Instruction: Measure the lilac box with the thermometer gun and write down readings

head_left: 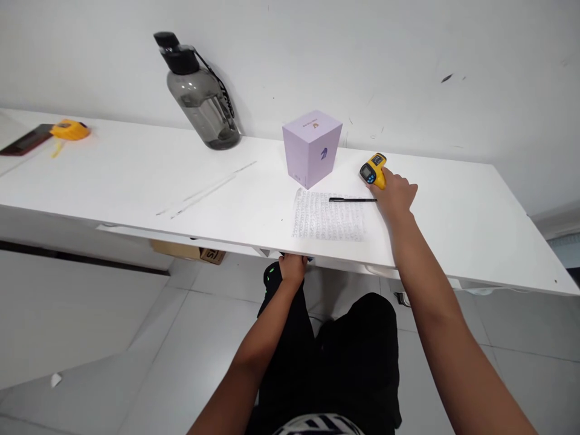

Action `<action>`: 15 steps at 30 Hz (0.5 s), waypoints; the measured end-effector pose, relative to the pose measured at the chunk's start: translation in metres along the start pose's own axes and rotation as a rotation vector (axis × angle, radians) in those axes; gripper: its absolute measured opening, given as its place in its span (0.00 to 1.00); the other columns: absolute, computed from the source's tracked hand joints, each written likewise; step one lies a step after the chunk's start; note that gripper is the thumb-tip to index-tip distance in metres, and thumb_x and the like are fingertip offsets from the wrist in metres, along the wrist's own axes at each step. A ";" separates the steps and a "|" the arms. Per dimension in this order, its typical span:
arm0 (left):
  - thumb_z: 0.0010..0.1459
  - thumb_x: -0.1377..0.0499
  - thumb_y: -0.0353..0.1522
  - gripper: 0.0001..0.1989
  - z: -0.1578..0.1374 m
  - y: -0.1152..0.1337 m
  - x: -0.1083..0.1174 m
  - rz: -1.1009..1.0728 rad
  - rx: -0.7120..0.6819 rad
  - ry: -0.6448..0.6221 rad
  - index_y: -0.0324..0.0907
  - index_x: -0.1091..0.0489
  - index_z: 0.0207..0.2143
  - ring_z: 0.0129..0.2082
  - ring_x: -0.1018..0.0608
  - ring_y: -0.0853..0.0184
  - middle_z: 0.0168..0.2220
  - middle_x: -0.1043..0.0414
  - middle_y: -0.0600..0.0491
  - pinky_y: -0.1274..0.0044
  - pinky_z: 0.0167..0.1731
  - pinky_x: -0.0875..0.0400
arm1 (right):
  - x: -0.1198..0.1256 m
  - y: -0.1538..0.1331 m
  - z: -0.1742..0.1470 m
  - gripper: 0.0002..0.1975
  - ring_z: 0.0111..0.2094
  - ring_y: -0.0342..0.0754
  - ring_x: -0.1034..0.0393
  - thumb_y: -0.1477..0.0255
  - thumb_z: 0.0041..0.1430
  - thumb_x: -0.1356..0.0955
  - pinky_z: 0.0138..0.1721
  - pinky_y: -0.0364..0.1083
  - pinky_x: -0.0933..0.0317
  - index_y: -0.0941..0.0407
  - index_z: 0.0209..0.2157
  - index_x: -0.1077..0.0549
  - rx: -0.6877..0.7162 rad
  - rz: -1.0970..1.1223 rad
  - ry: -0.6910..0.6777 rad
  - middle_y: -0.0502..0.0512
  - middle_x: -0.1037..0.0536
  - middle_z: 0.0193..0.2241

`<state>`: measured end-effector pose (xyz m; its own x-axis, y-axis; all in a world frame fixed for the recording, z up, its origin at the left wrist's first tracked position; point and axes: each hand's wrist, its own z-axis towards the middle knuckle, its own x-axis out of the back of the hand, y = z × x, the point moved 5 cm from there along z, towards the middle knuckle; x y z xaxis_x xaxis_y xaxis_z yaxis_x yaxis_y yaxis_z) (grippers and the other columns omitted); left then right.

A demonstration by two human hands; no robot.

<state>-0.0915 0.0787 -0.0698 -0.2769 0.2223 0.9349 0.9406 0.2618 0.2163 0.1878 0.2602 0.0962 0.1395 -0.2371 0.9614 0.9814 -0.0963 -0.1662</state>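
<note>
My right hand (395, 192) is closed round the handle of a yellow and black infrared thermometer (374, 170), whose small screen and blue buttons face me. It is above the white desk, beside a black pen (351, 199) that lies across a sheet of handwritten paper (324, 220). A lilac box (312, 151) with tapering sides stands behind the paper. Down at the desk's front edge, over my knee, my left hand (293, 266) has its fingers curled; the edge partly hides them. Small dark and bluish bits show beside those fingers, too little to name.
A grey water bottle (202, 109) with a black cap stands against the wall. Further left on the desk (113, 175) lie an orange tape measure (70, 129) and a dark flat object (27, 140). Under the desk is a cardboard box (176, 249).
</note>
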 end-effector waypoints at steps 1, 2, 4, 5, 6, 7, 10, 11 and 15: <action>0.77 0.44 0.36 0.21 -0.001 0.000 -0.002 0.003 -0.001 -0.005 0.41 0.15 0.60 0.62 0.16 0.45 0.57 0.13 0.33 0.58 0.63 0.27 | -0.001 0.000 0.000 0.33 0.53 0.68 0.28 0.56 0.75 0.35 0.54 0.62 0.42 0.56 0.74 0.30 0.002 0.002 0.005 0.73 0.18 0.55; 0.77 0.45 0.36 0.22 -0.001 0.001 -0.003 0.005 -0.001 -0.010 0.41 0.15 0.61 0.62 0.16 0.45 0.57 0.13 0.33 0.59 0.63 0.27 | -0.001 0.001 0.001 0.33 0.53 0.68 0.28 0.56 0.75 0.35 0.54 0.62 0.42 0.56 0.74 0.30 0.006 0.006 0.011 0.73 0.18 0.55; 0.77 0.45 0.36 0.22 -0.001 0.002 -0.003 0.009 0.001 -0.018 0.39 0.15 0.61 0.63 0.16 0.45 0.57 0.13 0.31 0.59 0.63 0.26 | -0.001 0.001 0.001 0.33 0.52 0.68 0.28 0.55 0.74 0.35 0.54 0.62 0.42 0.55 0.74 0.30 0.009 0.015 0.015 0.73 0.18 0.55; 0.78 0.45 0.36 0.22 -0.001 0.002 -0.003 0.011 0.002 -0.020 0.38 0.15 0.61 0.63 0.16 0.45 0.57 0.13 0.31 0.59 0.63 0.26 | -0.002 0.001 0.002 0.34 0.52 0.67 0.28 0.55 0.74 0.35 0.54 0.62 0.42 0.55 0.74 0.30 0.008 0.016 0.012 0.72 0.18 0.55; 0.78 0.45 0.36 0.22 -0.001 0.002 -0.002 0.013 0.003 -0.020 0.38 0.15 0.61 0.62 0.15 0.45 0.56 0.13 0.31 0.59 0.63 0.26 | -0.001 0.001 0.002 0.34 0.52 0.67 0.28 0.55 0.74 0.35 0.54 0.62 0.43 0.55 0.74 0.30 0.006 0.014 0.007 0.72 0.18 0.55; 0.78 0.45 0.36 0.22 0.000 0.002 -0.001 0.014 0.004 -0.020 0.38 0.15 0.61 0.62 0.15 0.45 0.56 0.13 0.31 0.59 0.63 0.26 | -0.001 0.001 0.002 0.34 0.52 0.67 0.29 0.55 0.74 0.34 0.54 0.61 0.43 0.55 0.74 0.30 0.004 0.009 0.002 0.72 0.18 0.55; 0.78 0.44 0.36 0.22 0.000 0.002 0.000 0.018 0.005 -0.020 0.39 0.16 0.62 0.63 0.15 0.45 0.57 0.13 0.32 0.59 0.63 0.26 | 0.000 0.001 0.001 0.34 0.52 0.67 0.28 0.56 0.75 0.34 0.54 0.61 0.43 0.55 0.75 0.31 0.001 -0.019 -0.011 0.72 0.18 0.56; 0.78 0.44 0.36 0.22 -0.001 0.002 0.000 0.018 0.004 -0.021 0.39 0.16 0.62 0.63 0.15 0.45 0.57 0.13 0.32 0.59 0.63 0.26 | 0.001 0.000 0.000 0.34 0.53 0.66 0.28 0.56 0.76 0.35 0.54 0.60 0.43 0.55 0.76 0.32 0.001 -0.032 -0.016 0.72 0.18 0.57; 0.79 0.44 0.37 0.23 -0.002 0.001 -0.001 0.021 0.007 -0.023 0.37 0.17 0.64 0.65 0.16 0.46 0.59 0.14 0.33 0.60 0.64 0.26 | 0.000 0.000 0.000 0.33 0.53 0.66 0.28 0.56 0.77 0.35 0.54 0.60 0.43 0.54 0.77 0.34 0.006 -0.063 -0.028 0.71 0.18 0.57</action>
<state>-0.0898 0.0773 -0.0700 -0.2615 0.2492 0.9325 0.9448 0.2634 0.1946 0.1876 0.2599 0.0963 0.0809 -0.2032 0.9758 0.9891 -0.1041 -0.1037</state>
